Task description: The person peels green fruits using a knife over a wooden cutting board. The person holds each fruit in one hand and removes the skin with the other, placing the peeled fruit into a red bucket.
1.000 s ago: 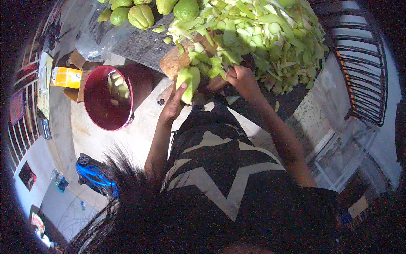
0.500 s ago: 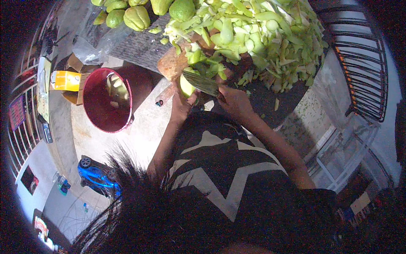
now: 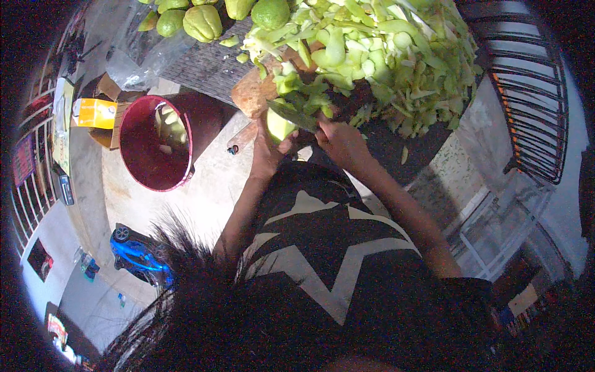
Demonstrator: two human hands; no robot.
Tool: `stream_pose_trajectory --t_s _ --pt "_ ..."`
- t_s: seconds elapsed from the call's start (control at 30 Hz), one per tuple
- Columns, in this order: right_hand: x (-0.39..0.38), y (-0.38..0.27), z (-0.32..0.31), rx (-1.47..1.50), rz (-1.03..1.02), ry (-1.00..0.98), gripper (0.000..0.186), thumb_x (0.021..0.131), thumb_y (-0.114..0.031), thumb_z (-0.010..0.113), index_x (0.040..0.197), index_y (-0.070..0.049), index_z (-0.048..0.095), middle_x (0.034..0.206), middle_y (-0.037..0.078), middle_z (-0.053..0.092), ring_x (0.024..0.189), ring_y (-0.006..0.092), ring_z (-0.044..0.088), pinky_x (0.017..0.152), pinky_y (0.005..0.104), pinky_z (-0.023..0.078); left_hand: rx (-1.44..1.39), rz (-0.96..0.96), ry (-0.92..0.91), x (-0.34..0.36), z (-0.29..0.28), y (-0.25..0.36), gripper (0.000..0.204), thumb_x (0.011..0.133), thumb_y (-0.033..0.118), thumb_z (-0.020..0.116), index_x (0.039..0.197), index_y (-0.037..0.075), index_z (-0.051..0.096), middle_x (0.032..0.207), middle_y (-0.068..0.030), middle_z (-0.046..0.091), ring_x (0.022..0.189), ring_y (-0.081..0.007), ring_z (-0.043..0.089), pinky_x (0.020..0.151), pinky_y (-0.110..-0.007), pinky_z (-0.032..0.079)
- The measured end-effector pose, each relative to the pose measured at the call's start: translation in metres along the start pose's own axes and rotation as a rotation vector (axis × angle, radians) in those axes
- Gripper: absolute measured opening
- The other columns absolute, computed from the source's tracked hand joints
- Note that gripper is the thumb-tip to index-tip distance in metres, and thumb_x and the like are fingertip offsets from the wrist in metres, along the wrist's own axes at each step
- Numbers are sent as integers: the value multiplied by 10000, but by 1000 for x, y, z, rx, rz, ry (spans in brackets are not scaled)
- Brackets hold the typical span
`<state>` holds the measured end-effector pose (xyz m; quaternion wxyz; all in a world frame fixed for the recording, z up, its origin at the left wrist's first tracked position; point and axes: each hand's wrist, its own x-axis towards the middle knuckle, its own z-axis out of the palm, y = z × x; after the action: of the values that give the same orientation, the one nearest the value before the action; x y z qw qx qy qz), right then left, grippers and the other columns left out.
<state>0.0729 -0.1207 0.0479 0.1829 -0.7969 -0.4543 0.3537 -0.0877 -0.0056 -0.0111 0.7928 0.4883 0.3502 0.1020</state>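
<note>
A partly peeled pale green chayote (image 3: 280, 126) sits in my left hand (image 3: 266, 155), its fingers wrapped round it. My right hand (image 3: 344, 146) is closed on the handle of a knife (image 3: 299, 116); the handle is mostly hidden by the fingers. The wide dark blade lies against the far side of the chayote. Just beyond both hands is a wooden board (image 3: 248, 94), partly covered by green peelings. A large heap of peelings (image 3: 396, 68) spreads over the table to the right. Several whole chayotes (image 3: 202, 23) lie at the far left of the table.
A dark red bucket (image 3: 145, 152) with pale pieces inside stands on the floor to my left, beside a cardboard box (image 3: 106, 137) and a yellow packet (image 3: 96, 113). Nearer lies a blue toy car (image 3: 137, 257). Clear plastic (image 3: 133, 68) hangs by the table (image 3: 207, 68). A dark metal rack (image 3: 527, 87) stands right.
The chayote has turned in my left hand and shows more of its pale side. My right hand has shifted slightly with the knife, whose blade now lies farther across the chayote's far side.
</note>
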Motion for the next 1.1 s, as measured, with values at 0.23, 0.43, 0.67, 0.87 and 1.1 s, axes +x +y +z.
stream_pose_trajectory --t_s 0.23,0.43,0.67,0.87,1.1 --pt "42 16 -10 380 -153 -102 250 792 -208 590 804 22 494 716 190 580 714 378 579 622 415 448 352 40 66 -4 11 33 648 798 132 669 1300 49 266 1125 -117 531 959 -192 553 826 -308 456" --pt "49 23 -3 193 -44 -163 239 784 -195 613 832 17 512 715 189 573 712 368 579 618 408 440 408 149 74 -2 -3 25 676 821 326 627 1327 56 271 1140 -148 505 905 -177 538 751 -315 470" --pt "2 1 -6 181 -31 -13 252 822 -227 572 884 11 515 723 212 580 700 396 584 606 448 444 203 -63 42 -8 -8 26 685 852 340 610 1353 34 256 1222 -124 445 1107 -203 453 930 -323 387" --pt "-11 1 5 60 -106 -38 227 828 -193 554 931 -9 470 645 213 546 656 413 574 586 498 430 150 -144 23 -10 -8 33 660 861 335 598 1353 43 269 1205 -107 463 1089 -180 462 913 -314 393" --pt "7 -7 3 126 -139 69 172 818 -154 556 885 -19 475 663 205 547 711 396 578 621 492 438 206 -130 -10 -9 -12 35 677 848 399 578 1344 43 288 1210 -109 461 1076 -188 471 885 -306 405"
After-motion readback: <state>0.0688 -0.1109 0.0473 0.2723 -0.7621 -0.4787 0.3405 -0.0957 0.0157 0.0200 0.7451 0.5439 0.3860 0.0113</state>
